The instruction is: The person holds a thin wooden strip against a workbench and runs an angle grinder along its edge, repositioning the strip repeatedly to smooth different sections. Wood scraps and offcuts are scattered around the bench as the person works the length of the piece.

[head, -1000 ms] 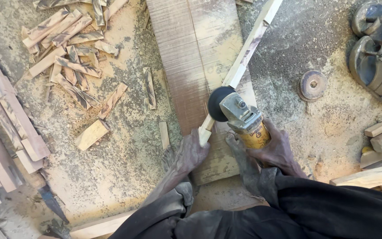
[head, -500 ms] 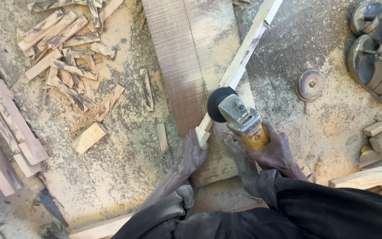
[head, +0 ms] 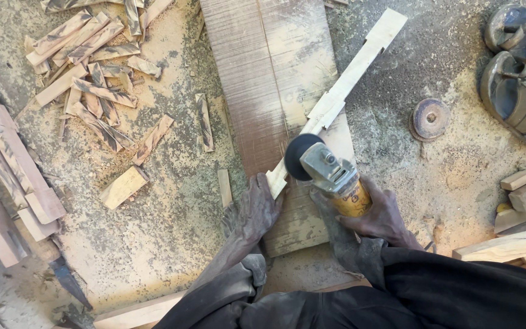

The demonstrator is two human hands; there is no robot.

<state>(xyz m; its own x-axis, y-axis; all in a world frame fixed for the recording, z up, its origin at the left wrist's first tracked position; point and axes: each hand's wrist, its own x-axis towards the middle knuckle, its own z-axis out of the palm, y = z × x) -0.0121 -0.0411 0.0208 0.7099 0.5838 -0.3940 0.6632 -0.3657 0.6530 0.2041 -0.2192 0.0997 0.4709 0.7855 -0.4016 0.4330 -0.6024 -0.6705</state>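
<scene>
Little has shifted since the earlier frame: my left hand (head: 257, 210) still pins the long pale wooden strip (head: 342, 91) slanting up-right across the sawdust-covered plank (head: 257, 73), my right hand (head: 378, 216) clenched around the yellow-bodied angle grinder (head: 327, 173) at its near end.

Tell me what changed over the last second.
Very little. The grinder, held in the right hand, sits at about the same spot on the strip, perhaps a shade nearer the left hand. That hand keeps pinning the strip's near end on the board. The loose disc, the scraps and the sawdust lie as before.
</scene>
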